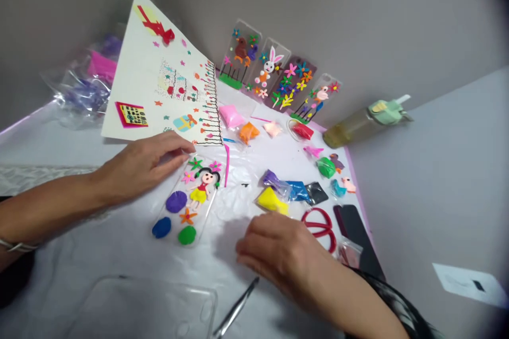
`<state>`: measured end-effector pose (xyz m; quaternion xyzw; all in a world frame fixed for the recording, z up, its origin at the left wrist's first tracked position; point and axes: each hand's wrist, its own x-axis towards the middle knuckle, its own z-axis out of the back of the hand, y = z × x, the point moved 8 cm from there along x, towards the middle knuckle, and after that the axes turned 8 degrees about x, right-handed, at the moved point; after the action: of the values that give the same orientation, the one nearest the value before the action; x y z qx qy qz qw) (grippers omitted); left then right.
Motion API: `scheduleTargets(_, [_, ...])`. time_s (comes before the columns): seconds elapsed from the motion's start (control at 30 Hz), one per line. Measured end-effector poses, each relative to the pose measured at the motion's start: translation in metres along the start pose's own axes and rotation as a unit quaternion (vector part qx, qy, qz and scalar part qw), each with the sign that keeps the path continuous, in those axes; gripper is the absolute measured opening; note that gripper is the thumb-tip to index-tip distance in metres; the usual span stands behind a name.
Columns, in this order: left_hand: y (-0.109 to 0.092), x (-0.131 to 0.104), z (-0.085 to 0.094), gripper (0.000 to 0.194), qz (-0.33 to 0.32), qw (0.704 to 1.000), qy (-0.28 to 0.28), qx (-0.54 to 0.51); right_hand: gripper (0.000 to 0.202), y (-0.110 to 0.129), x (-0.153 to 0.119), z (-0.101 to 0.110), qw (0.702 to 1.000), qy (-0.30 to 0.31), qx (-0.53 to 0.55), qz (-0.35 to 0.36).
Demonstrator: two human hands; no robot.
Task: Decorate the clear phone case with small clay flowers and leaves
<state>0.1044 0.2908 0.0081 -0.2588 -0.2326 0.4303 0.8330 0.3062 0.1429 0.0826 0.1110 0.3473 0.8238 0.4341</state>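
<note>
My left hand (149,161) has its thumb and fingertips closed on the top corner of a clear phone case (207,209). On the case are a clay girl figure (202,188), small flowers, and purple, blue and green clay discs (176,202). My right hand (274,249) is to the right of the case, fingers curled together; what they hold, if anything, is hidden. Just below its fingertips lie metal tweezers (236,310) on the table. Another clear case (159,288) lies in the foreground, partly cut off by the frame.
Bagged yellow clay (272,200), other clay packets, red-handled scissors (320,225) and a dark phone (358,238) lie on the right. Several decorated cases (268,66) lean against the wall. A decorated card (159,74) stands behind my left hand; a bottle (358,122) stands at the back right.
</note>
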Motion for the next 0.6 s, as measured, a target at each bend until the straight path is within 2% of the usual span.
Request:
scheduleTargets(0.07, [0.000, -0.001, 0.001, 0.032, 0.019, 1.000, -0.001, -0.006, 0.026, 0.009, -0.018, -0.021, 0.996, 0.067, -0.055, 0.012])
scheduleTargets(0.13, [0.001, -0.001, 0.003, 0.035, 0.039, 0.999, -0.006, -0.019, 0.018, 0.016, -0.032, -0.044, 0.990, 0.096, -0.097, 0.029])
scheduleTargets(0.2, [-0.001, 0.000, 0.005, 0.036, 0.047, 0.998, -0.010, -0.027, 0.013, 0.024, -0.040, -0.065, 0.980, 0.083, -0.164, 0.071])
scheduleTargets(0.3, [-0.004, 0.001, 0.009, 0.035, 0.032, 0.999, -0.016, -0.040, 0.019, 0.027, -0.044, -0.086, 0.968, 0.059, -0.220, 0.102])
scheduleTargets(0.4, [0.001, 0.002, 0.008, 0.033, 0.027, 0.998, -0.016, -0.053, 0.026, 0.022, -0.044, -0.086, 0.961, 0.028, -0.254, 0.102])
scheduleTargets(0.5, [0.011, 0.000, 0.001, 0.035, 0.019, 0.998, -0.023, -0.053, 0.024, 0.007, -0.043, -0.073, 0.957, 0.002, -0.279, 0.074])
scheduleTargets(0.6, [0.022, -0.003, -0.007, 0.041, -0.005, 0.998, -0.050, -0.046, 0.024, -0.009, -0.037, -0.054, 0.965, -0.027, -0.256, 0.047])
